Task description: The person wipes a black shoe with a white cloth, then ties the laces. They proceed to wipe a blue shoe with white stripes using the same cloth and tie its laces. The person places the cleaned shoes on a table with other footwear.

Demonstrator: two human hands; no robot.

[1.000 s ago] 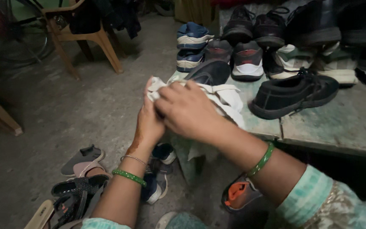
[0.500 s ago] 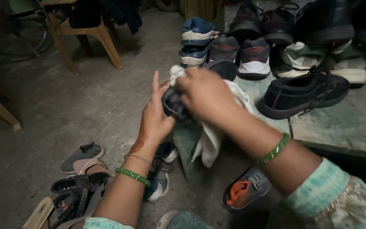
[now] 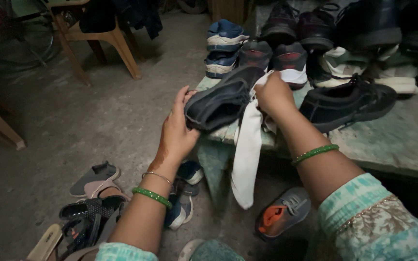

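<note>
Dim concrete floor [image 3: 73,121] runs under a worn green bench [image 3: 393,145] crowded with shoes. My left hand [image 3: 177,133] cups the heel of a dark shoe [image 3: 221,101] lifted over the bench corner, while my right hand [image 3: 274,94] is clenched on a white cloth [image 3: 246,154] at its side. I'd brace the heel firmly and wipe with short, even strokes

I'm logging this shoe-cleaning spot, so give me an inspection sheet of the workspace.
Surface: worn greenish platform, scuffed.
Job's things: dark shoe held on its side; white cloth hanging down.
Clutter: black sneaker and rows of shoes on the platform; sandals and a grey-orange shoe on the floor.
Grippers: left hand supports the shoe; right hand grips the cloth.
Cables: nothing seen.
Surroundings: wooden chair, concrete floor.
</note>
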